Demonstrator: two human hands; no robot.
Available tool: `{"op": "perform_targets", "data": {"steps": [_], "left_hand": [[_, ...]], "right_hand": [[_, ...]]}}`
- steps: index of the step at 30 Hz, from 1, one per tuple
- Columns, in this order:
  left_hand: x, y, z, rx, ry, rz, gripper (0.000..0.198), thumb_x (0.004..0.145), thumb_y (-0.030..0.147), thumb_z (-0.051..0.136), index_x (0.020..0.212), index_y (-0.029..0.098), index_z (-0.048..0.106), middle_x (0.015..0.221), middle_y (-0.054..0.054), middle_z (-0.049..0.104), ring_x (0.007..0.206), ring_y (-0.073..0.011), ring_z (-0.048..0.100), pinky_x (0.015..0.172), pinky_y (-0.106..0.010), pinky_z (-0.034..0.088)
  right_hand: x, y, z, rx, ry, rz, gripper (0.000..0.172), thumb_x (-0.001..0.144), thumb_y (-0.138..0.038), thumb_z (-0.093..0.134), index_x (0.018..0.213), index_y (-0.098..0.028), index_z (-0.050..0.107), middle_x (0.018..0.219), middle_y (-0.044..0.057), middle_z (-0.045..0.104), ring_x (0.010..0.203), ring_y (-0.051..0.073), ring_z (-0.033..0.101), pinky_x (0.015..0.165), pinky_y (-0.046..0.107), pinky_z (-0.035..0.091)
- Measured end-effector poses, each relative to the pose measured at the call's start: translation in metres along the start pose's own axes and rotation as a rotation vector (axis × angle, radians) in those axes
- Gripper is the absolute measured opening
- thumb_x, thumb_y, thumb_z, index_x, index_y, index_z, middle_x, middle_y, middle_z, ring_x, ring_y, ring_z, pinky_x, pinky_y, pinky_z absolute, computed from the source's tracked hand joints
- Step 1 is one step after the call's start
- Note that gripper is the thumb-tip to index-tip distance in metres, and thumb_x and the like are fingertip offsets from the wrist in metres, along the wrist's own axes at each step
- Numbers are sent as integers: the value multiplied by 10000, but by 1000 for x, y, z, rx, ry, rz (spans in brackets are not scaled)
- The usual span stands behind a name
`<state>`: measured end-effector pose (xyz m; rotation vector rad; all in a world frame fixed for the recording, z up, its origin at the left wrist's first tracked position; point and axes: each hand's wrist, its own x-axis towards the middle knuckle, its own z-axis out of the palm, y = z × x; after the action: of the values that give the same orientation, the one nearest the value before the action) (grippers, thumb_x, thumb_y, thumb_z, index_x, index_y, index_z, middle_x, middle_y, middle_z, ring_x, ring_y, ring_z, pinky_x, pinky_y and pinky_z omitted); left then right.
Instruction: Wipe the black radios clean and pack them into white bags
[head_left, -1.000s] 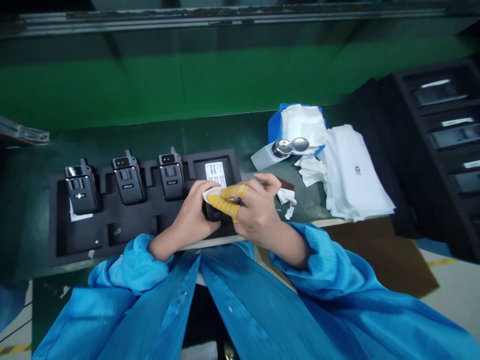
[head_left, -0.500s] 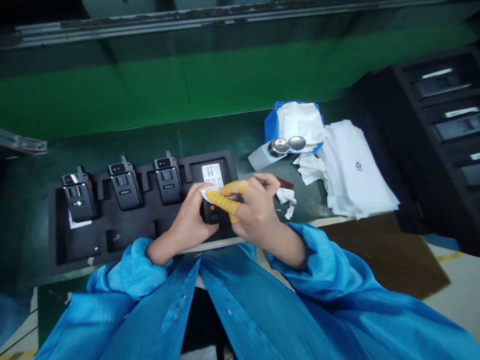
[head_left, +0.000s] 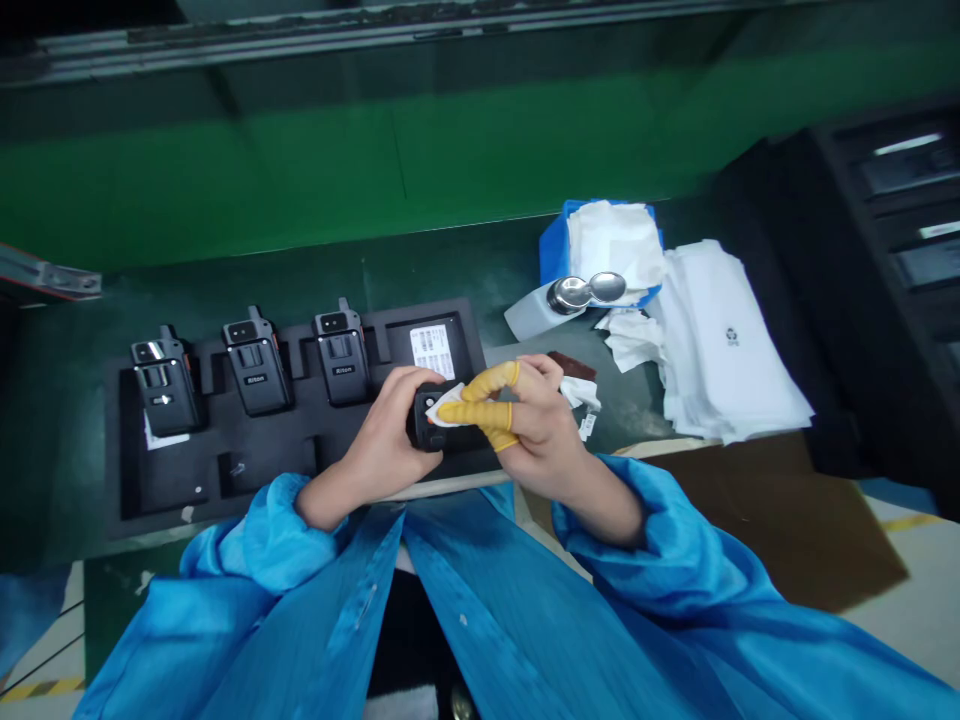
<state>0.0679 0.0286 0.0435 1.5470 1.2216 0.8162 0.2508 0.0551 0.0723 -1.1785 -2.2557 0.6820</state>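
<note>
My left hand (head_left: pixel 386 440) is wrapped round a black two-way radio (head_left: pixel 427 432), held end-up above the front right of a black foam tray (head_left: pixel 300 450). Yellow finger cots cover some fingers of my right hand (head_left: pixel 525 420), which pinches a small white cloth (head_left: pixel 445 404) against the radio. Part of the radio is hidden by the cloth and fingers. To the left, three like radios lie in the tray: one at the far left (head_left: pixel 166 385), one beside it (head_left: pixel 256 370) and one nearer my hands (head_left: pixel 343 358). A printed white label sheet (head_left: pixel 433 350) lies in the right-hand recess.
Right of the tray stand a pump-top bottle (head_left: pixel 540 312) and a blue bin (head_left: pixel 555 250) of white cloths. Crumpled cloth (head_left: pixel 630 340) and a stack of white bags (head_left: pixel 731 350) lie beside them. Dark trays with devices (head_left: pixel 832 290) are stacked far right. A green wall (head_left: pixel 300 170) closes the back.
The cloth and my right fingers have shifted a little right across the radio's end, showing more of its black surface. My left hand keeps its grip. The whole view has shifted slightly.
</note>
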Motion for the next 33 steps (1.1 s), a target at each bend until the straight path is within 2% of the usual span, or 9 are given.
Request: {"op": "perform_targets", "data": {"steps": [6,8,10,14,21,28,33], "left_hand": [[0,1,-2,3,1,-1,555,577,17,543,1080,232,448,1056,-37,521,1051,-220,543,919,-383,466],[-1,0,-1,1,8,-8,562,586,22,549,1094,237,443,1076,-41,517,1064,-220,540,924,-387,467],[-2,-1,0,-4,16,-1,573,603,36,561,1125,236,435,1102,-49,509,1080,-220,536,934,-396,464],[-3,-5,2,0,25,19,575,625,67,598,1149,237,432,1105,-50,513,1066,-214,546,930,-403,467],[0,-2,2,0,15,-10,530,613,55,587,1098,228,459,1088,-47,520,1049,-210,551,909,-384,475],[0,1,4,16,-3,-16,536,595,37,581,1081,236,471,1086,-39,528,1057,-220,546,923,-393,466],[-2,4,5,70,14,-37,573,573,35,579,1096,239,465,1095,-39,532,1067,-225,550,930,-397,471]], "right_hand": [[-2,4,0,-188,87,158,391,793,-81,494,980,-337,722,817,-11,613,789,129,558,808,356,310],[0,-2,2,-230,106,112,394,795,-89,483,995,-334,717,846,-7,619,786,129,540,830,364,305],[2,-10,7,-267,119,6,390,801,-94,465,983,-330,717,857,-9,618,787,128,509,861,373,285],[3,-20,16,-378,119,-147,382,802,-81,478,918,-351,721,786,-22,604,804,142,466,896,398,233],[-3,-17,17,-488,187,-101,311,821,-114,478,796,-316,715,754,-20,608,765,138,456,857,383,261],[-10,-23,23,-516,296,-57,307,771,-64,492,753,-286,704,774,-18,632,758,134,477,839,387,264],[-17,-13,24,-564,294,-21,226,669,-41,509,572,-221,605,758,-9,619,723,133,459,814,380,270]]}}
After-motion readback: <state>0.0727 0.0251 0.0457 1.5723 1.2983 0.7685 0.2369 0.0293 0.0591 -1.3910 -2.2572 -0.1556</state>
